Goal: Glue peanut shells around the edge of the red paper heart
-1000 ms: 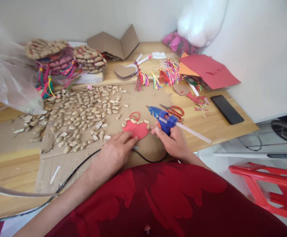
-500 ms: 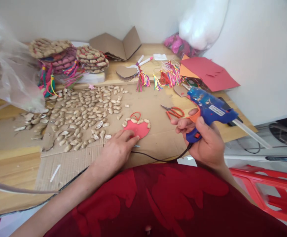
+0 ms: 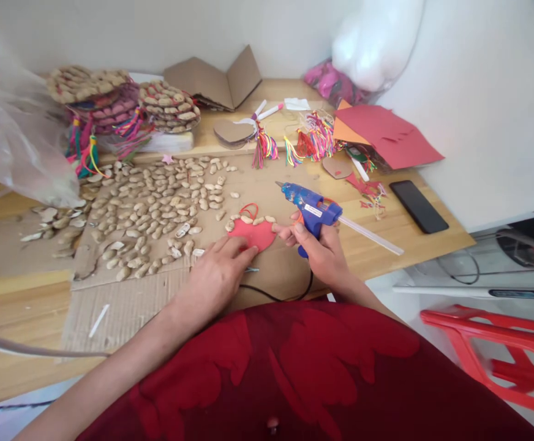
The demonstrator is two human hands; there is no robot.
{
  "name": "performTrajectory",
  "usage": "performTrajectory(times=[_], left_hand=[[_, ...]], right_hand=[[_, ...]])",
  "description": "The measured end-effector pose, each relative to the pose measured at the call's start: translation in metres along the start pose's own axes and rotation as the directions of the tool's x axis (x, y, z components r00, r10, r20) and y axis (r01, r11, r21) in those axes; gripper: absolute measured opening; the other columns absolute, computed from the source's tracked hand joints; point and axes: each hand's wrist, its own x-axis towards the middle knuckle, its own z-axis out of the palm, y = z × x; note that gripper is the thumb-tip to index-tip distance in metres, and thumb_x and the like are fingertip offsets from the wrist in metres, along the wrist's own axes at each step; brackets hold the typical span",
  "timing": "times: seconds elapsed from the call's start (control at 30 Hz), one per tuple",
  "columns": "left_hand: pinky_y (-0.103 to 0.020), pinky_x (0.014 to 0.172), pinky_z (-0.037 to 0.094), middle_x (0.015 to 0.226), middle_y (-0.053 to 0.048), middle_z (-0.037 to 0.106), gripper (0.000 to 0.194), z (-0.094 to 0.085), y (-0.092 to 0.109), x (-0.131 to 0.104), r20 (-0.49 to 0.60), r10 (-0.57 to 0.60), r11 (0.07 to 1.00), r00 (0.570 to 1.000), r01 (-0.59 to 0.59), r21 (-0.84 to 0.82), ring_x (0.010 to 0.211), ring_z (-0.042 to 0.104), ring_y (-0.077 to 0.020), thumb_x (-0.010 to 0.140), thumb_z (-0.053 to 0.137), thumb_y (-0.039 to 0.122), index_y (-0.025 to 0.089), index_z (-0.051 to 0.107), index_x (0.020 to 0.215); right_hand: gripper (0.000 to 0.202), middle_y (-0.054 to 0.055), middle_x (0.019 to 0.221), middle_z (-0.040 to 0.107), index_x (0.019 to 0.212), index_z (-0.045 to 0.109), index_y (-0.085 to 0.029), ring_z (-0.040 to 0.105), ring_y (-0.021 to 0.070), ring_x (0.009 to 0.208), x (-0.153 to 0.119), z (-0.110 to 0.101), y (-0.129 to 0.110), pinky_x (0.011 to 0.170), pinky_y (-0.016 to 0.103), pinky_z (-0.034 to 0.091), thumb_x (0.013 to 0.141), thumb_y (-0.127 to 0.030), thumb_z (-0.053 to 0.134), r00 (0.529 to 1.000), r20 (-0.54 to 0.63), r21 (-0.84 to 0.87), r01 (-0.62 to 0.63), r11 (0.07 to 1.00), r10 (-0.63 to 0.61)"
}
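Observation:
My left hand (image 3: 222,267) rests at the lower left edge of a red heart-shaped piece (image 3: 254,234), its thumb and fingers gripping that edge. Several peanuts (image 3: 260,220) line the heart's upper rim, and a loop of red cord (image 3: 248,210) sticks up behind them. In my right hand (image 3: 326,252) is a blue hot glue gun (image 3: 304,201), its nozzle pointing up and left and a clear glue stick (image 3: 372,236) sticking out of its back. One extended right finger touches or nearly touches the heart's right edge. The orange-handled pliers are mostly hidden behind the gun.
Loose peanuts (image 3: 157,202) spread across the cardboard on the left. Peanut-covered pieces (image 3: 168,107) are stacked behind, near colourful tassels (image 3: 315,136). A black phone (image 3: 418,206) and red paper sheets (image 3: 391,135) lie on the right. A red plastic stool (image 3: 492,343) stands below.
My right hand has moved left with the glue gun, bringing it close to the heart and uncovering the phone. My left hand stays at the heart.

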Motion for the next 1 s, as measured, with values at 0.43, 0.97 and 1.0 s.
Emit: performTrajectory(times=[0.43, 0.97, 1.0], left_hand=[[-0.05, 0.094, 0.061, 0.118, -0.015, 0.07, 0.032, 0.005, -0.003, -0.002, -0.034, -0.001, 0.999, 0.999, 0.0, -0.048, 0.108, 0.069, -0.0305, 0.101, 0.054, 0.01, 0.016, 0.073, 0.126], [-0.048, 0.09, 0.059, 0.118, -0.014, 0.071, 0.032, 0.003, -0.003, -0.002, -0.018, 0.012, 1.0, 1.0, -0.012, 0.012, 0.107, 0.068, -0.0308, 0.103, 0.052, 0.012, 0.017, 0.072, 0.127], [-0.048, 0.09, 0.058, 0.118, -0.014, 0.071, 0.033, 0.003, -0.003, -0.001, -0.015, 0.013, 1.0, 1.0, -0.013, 0.012, 0.107, 0.068, -0.0308, 0.103, 0.051, 0.012, 0.017, 0.072, 0.127]], right_hand=[[0.033, 0.005, 0.091, 0.078, 0.104, 0.063, -0.027, 0.079, 0.0276, 0.095, 0.008, 0.005, 0.013, 0.074, 0.038, 0.06, 0.096, -0.058, 0.067, 0.999, -0.024, -0.064, -0.049, 0.997, 0.047], [0.026, -0.001, 0.08, 0.077, 0.104, 0.059, -0.028, 0.081, 0.023, 0.089, 0.013, 0.007, 0.02, 0.063, 0.03, 0.055, 0.095, -0.05, 0.069, 0.994, -0.091, 0.144, -0.045, 0.988, 0.059], [0.025, -0.002, 0.08, 0.077, 0.105, 0.059, -0.028, 0.081, 0.0229, 0.089, 0.013, 0.007, 0.02, 0.063, 0.03, 0.055, 0.096, -0.049, 0.069, 0.994, -0.098, 0.156, -0.032, 0.987, 0.048]])
